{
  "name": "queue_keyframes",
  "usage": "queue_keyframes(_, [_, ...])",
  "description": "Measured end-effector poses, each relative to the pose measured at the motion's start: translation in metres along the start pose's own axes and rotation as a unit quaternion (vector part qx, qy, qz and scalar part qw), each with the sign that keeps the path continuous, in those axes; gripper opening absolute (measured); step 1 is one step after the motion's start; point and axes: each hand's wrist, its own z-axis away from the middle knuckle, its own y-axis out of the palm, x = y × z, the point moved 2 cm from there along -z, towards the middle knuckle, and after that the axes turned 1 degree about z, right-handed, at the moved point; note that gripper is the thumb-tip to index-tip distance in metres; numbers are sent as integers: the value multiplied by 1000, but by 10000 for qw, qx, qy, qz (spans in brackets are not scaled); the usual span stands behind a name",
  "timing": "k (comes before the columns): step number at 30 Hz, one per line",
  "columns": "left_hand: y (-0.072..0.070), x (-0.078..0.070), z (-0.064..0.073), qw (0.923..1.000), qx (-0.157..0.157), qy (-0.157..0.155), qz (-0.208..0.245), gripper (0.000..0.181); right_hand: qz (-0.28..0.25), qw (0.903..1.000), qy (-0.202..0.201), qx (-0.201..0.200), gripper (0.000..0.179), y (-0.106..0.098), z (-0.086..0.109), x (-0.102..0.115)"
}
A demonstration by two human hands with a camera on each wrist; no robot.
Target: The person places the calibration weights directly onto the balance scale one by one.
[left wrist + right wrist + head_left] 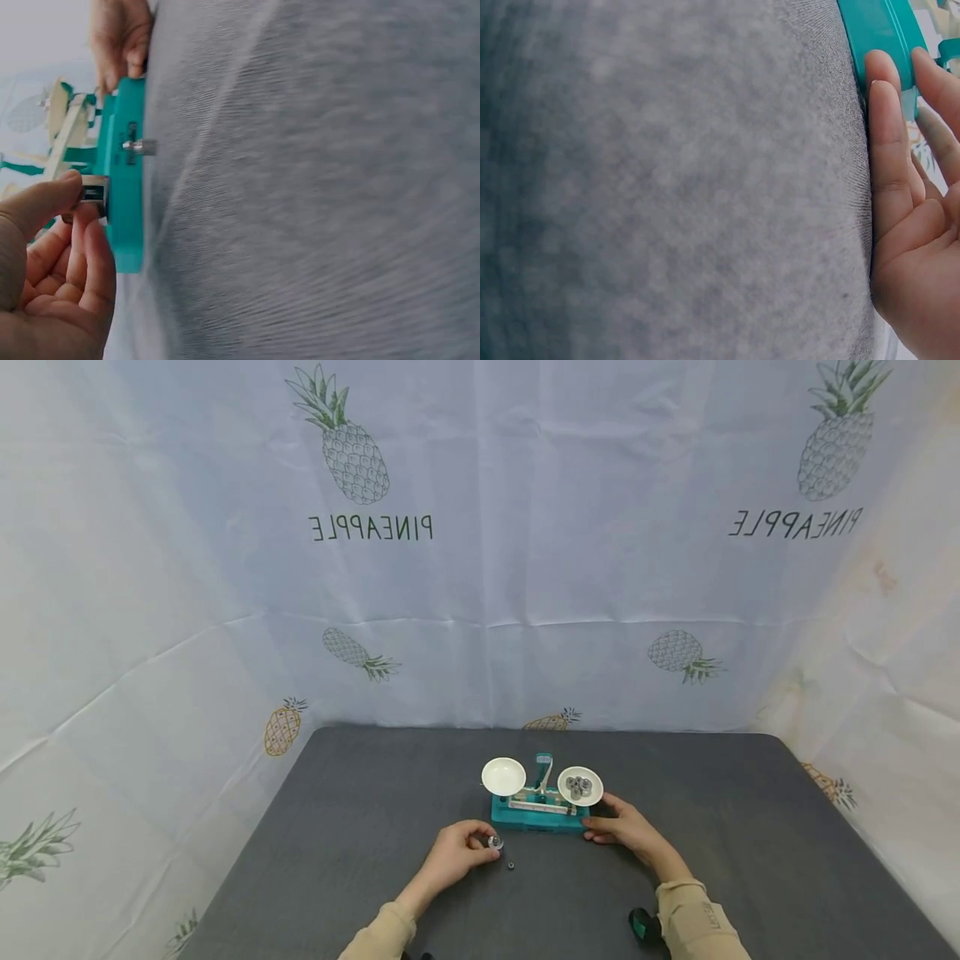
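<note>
My left hand (456, 853) pinches a shiny metal weight (94, 192) between thumb and fingertips, in front of a teal balance scale (536, 820). A smaller knobbed weight (511, 865) stands on the table just right of that hand. The scale has two white pans. Nothing lies in the left pan (503, 776), while several metal weights (579, 787) sit in the right pan (592, 774). At the scale's right end, my right hand (626, 828) touches the teal base with its fingers extended, as the right wrist view (922, 225) shows too.
The dark grey table (360, 793) spreads around the scale on all sides. Behind it hangs a pale cloth (525, 568) printed with pineapples. A black device with a green patch (641, 927) is beside the right sleeve (697, 918).
</note>
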Motion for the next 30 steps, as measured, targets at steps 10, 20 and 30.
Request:
queue_keyframes(10, [-16, -13, -5, 9981, -557, 246, -67, 23, 71, 10000, -29, -36, 84, 1, 1, 3])
queue_keyframes(20, [-31, -37, -11, 9940, -994, 448, 68, 23, 77, 9999, 8, -88, 83, 0, 0, 3])
queue_keyframes(30, [-38, -48, -23, 9911, -1207, 512, 244, 23, 45, 9999, 25, -92, 83, 0, 0, 2])
